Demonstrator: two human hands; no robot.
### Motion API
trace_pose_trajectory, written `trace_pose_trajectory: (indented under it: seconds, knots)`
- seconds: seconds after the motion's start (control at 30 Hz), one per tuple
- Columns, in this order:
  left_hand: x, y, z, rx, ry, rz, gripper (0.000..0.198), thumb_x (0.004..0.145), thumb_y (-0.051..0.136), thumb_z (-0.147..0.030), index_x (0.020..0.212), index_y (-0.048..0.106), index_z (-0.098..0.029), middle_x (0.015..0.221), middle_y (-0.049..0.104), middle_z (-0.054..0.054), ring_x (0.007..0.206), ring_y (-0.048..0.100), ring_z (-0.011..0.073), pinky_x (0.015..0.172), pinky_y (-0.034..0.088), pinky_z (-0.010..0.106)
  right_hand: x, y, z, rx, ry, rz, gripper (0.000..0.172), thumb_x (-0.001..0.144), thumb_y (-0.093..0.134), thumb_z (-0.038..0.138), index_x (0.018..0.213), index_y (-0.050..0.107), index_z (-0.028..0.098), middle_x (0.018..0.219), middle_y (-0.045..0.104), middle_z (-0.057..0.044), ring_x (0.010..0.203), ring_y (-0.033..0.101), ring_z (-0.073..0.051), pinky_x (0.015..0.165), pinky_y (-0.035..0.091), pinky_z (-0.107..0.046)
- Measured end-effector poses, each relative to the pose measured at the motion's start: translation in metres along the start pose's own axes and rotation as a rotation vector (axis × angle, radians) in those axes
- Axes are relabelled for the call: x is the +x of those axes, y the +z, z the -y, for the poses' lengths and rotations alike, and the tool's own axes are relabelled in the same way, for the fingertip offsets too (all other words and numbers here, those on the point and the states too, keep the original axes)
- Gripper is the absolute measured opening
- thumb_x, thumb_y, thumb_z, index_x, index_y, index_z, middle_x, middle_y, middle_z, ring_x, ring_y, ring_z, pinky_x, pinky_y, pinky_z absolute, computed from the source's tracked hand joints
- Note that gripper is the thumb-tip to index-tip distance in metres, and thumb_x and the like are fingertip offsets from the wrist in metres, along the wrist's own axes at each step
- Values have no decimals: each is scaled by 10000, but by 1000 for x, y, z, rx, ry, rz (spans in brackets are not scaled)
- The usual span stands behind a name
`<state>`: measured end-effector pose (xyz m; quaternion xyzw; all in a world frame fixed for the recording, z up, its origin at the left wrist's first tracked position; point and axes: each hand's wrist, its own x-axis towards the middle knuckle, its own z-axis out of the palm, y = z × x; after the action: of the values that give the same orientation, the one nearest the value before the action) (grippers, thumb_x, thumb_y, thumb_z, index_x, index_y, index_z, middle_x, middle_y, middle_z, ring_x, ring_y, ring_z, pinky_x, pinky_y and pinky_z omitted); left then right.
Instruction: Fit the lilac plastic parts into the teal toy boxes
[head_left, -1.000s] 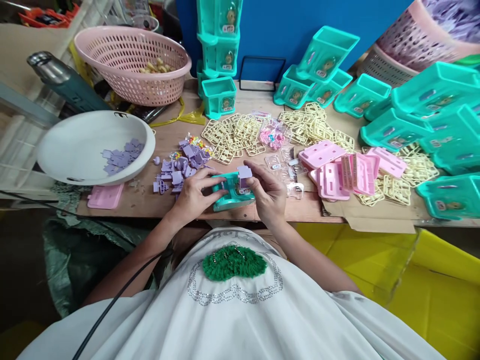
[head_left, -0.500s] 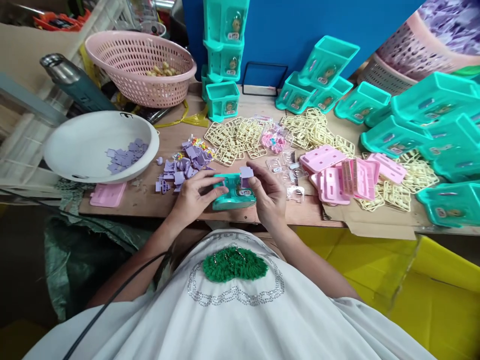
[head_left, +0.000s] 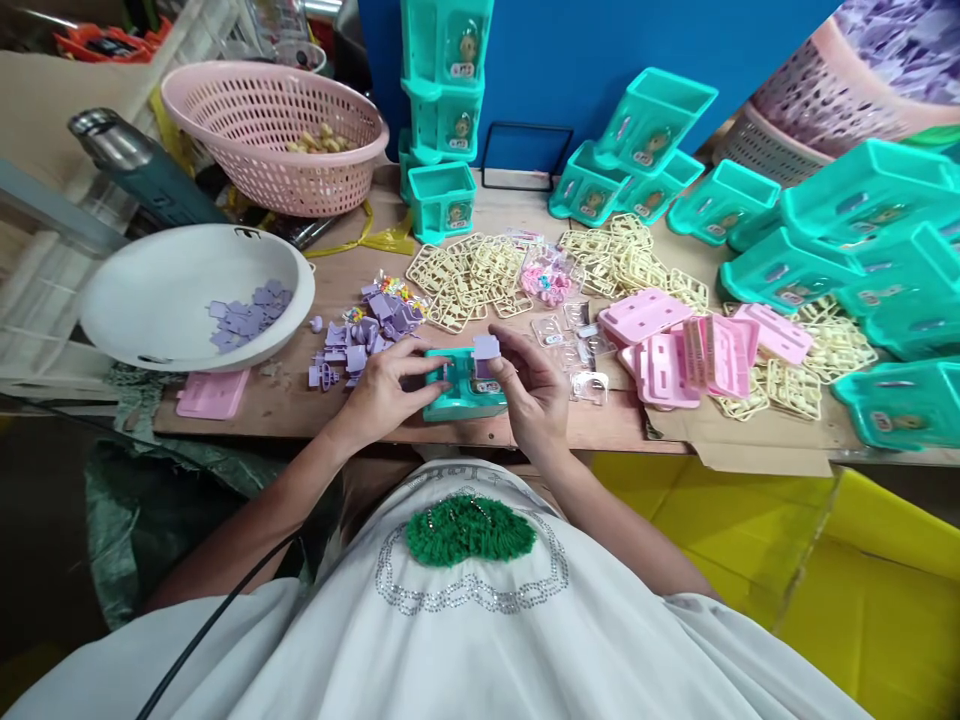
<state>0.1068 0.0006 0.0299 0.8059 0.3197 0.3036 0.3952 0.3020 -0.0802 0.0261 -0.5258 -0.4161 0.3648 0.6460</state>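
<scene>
A teal plastic box (head_left: 459, 404) lies near the table's front edge, between my two hands. My left hand (head_left: 388, 385) grips its left end, thumb and fingers closed on the wall. With thumb and fingers, my right hand (head_left: 534, 388) pinches a small purple plastic piece (head_left: 486, 349) over the right part of the box. Whether that piece touches the box I cannot tell. Loose purple parts (head_left: 375, 335) are heaped just beyond my left hand. Clear plastic pieces (head_left: 589, 387) lie to the right of my right hand.
Cream plastic frames (head_left: 469, 280) and pink panels (head_left: 671, 370) lie across the table. Teal boxes (head_left: 442, 200) stand stacked at the back and right. At left are a white bowl (head_left: 120, 290) with purple pieces, a pink basket (head_left: 255, 155) and a bottle (head_left: 142, 165).
My right hand and the purple piece have shifted slightly left over the box. My left hand keeps its hold on the box, and the camera view has moved a little.
</scene>
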Motion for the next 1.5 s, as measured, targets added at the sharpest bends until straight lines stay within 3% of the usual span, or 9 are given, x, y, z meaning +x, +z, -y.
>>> trace_pose_trajectory:
  seconds: [0.13,0.23,0.37,0.47,0.53,0.63,0.77,1.27,1.5]
  knots:
    - [0,1,2,-7,-1,-2,253,920,771,-296,1135,838,-180,1213,764,126,1137,736,256,1038,570,374,-1,1,-1,-11,7,1,514,876,817,606,1228,774,234,1171,798,-94,1030,759,-226,892,666,-370]
    - [-9,6,3,-98,-50,-31,336,939,768,-384,1206,810,-184,1305,743,142,1251,704,277,1126,541,406,2,-2,-3,21,3,-32,504,853,844,594,1213,774,248,1109,802,-76,961,754,-207,816,669,-338]
    - [-30,21,8,-328,-115,-78,812,839,850,-551,1526,575,-218,1555,598,168,1453,586,318,1229,486,444,9,-13,-1,36,-21,-38,467,832,867,588,1151,780,257,1013,797,-53,878,748,-195,751,667,-324]
    - [-41,36,16,-348,-142,-115,1063,728,931,-570,1614,440,-250,1647,507,174,1518,519,342,1276,438,479,17,-20,7,-85,-115,72,468,831,872,585,1148,791,250,1059,780,-71,944,751,-220,841,667,-377]
    - [-43,43,21,-305,-155,-148,1028,756,912,-567,1613,442,-247,1658,492,183,1524,511,350,1290,415,516,22,-21,12,-223,-239,197,465,839,866,585,1153,802,248,1059,773,-80,969,743,-234,889,650,-405]
    - [-40,49,25,-267,-139,-170,966,777,894,-568,1585,486,-228,1639,511,194,1513,523,360,1294,404,547,32,-18,17,-403,-412,415,453,886,819,580,1175,808,231,1030,777,-96,938,739,-236,849,634,-395]
    - [-35,49,26,-274,-113,-170,941,763,910,-549,1553,521,-220,1578,572,186,1466,572,360,1274,435,542,42,-17,17,-528,-498,593,424,961,736,551,1189,812,202,1019,764,-117,927,737,-233,791,617,-370]
    - [-29,44,26,-197,-49,-136,918,753,917,-545,1533,552,-228,1497,626,161,1425,600,339,1229,483,488,76,-21,22,-550,-559,888,355,1034,656,500,1133,840,212,1008,696,-112,917,680,-203,814,571,-353]
    - [-28,42,23,-157,-55,-115,923,752,908,-572,1531,554,-225,1496,632,160,1413,609,337,1203,506,475,82,-22,27,-614,-622,985,432,1090,531,497,1186,804,177,1069,663,-138,986,660,-211,856,562,-359]
